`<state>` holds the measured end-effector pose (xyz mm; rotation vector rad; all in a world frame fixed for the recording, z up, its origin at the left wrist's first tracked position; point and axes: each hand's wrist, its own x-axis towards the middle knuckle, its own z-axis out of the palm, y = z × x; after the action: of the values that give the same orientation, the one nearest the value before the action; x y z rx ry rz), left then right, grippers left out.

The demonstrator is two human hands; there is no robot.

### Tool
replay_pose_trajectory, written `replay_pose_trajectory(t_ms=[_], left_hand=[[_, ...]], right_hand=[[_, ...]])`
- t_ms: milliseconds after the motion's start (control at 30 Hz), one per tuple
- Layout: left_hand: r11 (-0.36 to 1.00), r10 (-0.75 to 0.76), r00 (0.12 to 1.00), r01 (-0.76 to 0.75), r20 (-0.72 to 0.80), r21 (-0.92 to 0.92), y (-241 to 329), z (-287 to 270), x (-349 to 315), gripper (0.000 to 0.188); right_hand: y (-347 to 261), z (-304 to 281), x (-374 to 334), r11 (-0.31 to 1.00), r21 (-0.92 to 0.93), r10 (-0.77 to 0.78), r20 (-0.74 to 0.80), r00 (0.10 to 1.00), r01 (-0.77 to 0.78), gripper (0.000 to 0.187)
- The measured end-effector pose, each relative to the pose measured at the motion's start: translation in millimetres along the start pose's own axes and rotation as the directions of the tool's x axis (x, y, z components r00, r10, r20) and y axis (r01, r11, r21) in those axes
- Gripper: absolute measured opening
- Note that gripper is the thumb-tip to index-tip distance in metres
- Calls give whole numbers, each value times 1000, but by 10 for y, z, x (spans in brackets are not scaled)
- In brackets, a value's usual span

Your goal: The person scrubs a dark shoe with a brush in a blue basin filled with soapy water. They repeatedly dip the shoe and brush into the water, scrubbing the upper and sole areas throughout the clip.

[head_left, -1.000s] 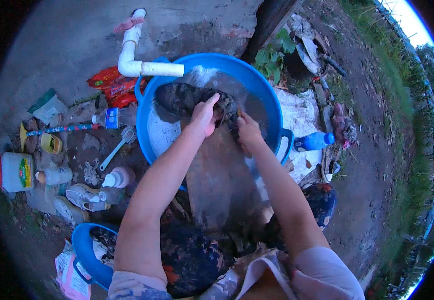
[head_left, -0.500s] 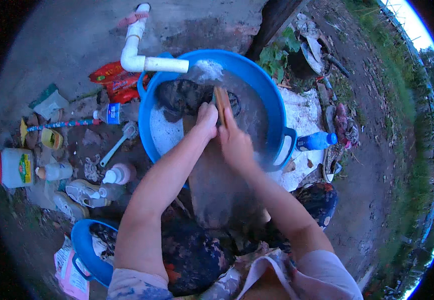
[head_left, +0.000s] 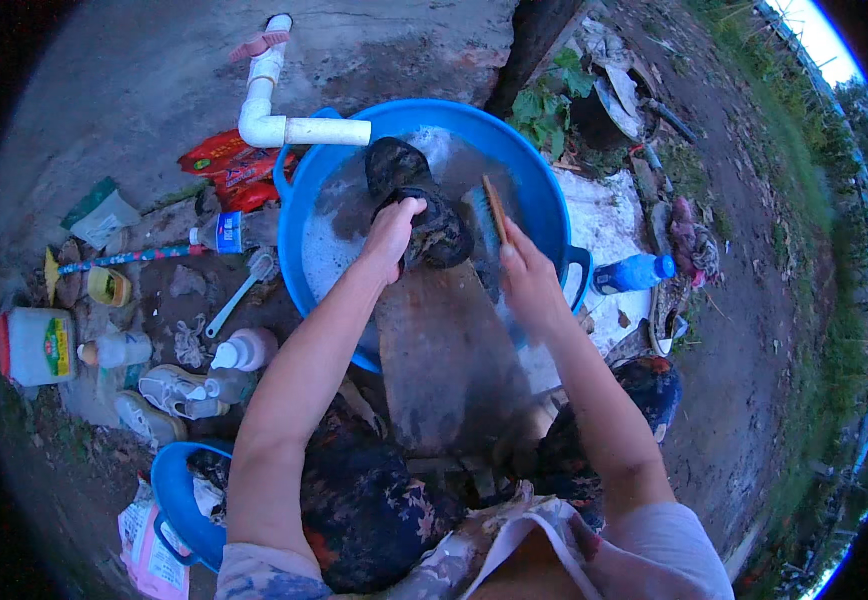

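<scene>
My left hand point(head_left: 390, 238) is closed on a dark, wet shoe point(head_left: 444, 232), gripping it near its opening. The shoe is tilted at the upper end of a wooden board point(head_left: 444, 350), over the sudsy grey water. To its right, my right hand point(head_left: 531, 275) grips a wooden-handled scrub brush point(head_left: 495, 208), bristles facing left, apart from the shoe. Both hands are over a large blue basin point(head_left: 531, 150), whose near rim lies under the board.
A white pipe point(head_left: 329, 131) juts over the basin's far left rim. On the left lie a long-handled white brush point(head_left: 234, 305), bottles, a tub point(head_left: 36, 346) and pale sneakers point(head_left: 174, 388). A smaller blue basin point(head_left: 169, 490) sits lower left; a blue bottle point(head_left: 634, 275) lies at right.
The shoe has turned and moved right, its near end now nearer me. My left hand has shifted left to its opening. My right hand has drawn the brush right, away from the shoe.
</scene>
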<state>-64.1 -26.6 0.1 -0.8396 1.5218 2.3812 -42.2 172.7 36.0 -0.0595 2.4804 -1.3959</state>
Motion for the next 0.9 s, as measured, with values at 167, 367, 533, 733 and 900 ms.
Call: replay_pose_trajectory(t_ms=[167,367,533,733,900], left_hand=[[760,207,964,-264,164,593,-71,224,-116,45],[940,203,978,-209,52,268,-238,74,218,36],[781,233,969,-237,81,577,-189,187,82,32],[998,-10,1000,9,14,69,-35,243,164,24],[954,-113,972,163,205,-250,-106,29,425,29]], right_hand=[[-251,-36,296,914,-366,-140,117,983,174,45],[-383,-83,571,778,-572,-81,317,945,259,47],[-367,-176,438,768,-614,-1,288,958,186,47],[311,229,1124,939,-310,152,-19,988,-150,46],[201,-61,629,970,-242,25,104,994,1,44]])
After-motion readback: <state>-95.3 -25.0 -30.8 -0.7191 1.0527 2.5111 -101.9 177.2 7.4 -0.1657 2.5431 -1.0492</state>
